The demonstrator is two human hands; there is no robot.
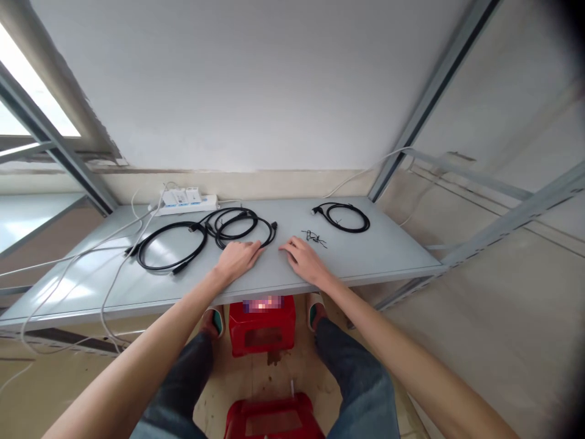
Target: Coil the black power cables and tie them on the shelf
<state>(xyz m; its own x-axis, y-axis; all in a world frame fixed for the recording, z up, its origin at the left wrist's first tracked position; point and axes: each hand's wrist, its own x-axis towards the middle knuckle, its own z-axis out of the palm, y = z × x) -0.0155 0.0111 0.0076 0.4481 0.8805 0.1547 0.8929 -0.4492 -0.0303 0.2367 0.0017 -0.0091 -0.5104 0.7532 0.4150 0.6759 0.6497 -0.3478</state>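
Head view, looking down, takes in two bare hands near each other at the front of a grey table (269, 271), black cables spread around them. From where I stand, the left hand (237, 259) lies low with its fingers bent, right at the near edge of some overlapping coils (237, 236); whether it grips the cable or merely rests against it, I can't tell. The right hand (305, 261) sits just apart from it, fingers loosely curled over the tabletop, and anything pinched beneath them is hidden from me.

Farther left lies a wide single coil (204, 244), its plug ends sticking out. Over on the right, well apart from the others, a separate coil (351, 230) lies by itself, looped neatly, and between it and the hands is a little scatter of thin black ties (314, 236).

My guess is that the handling of these cables is only partly done: that lone loop looks the most finished, while the coils at left seem looser and, I'd say, have yet to be dealt with. The loose ties look unused to me.
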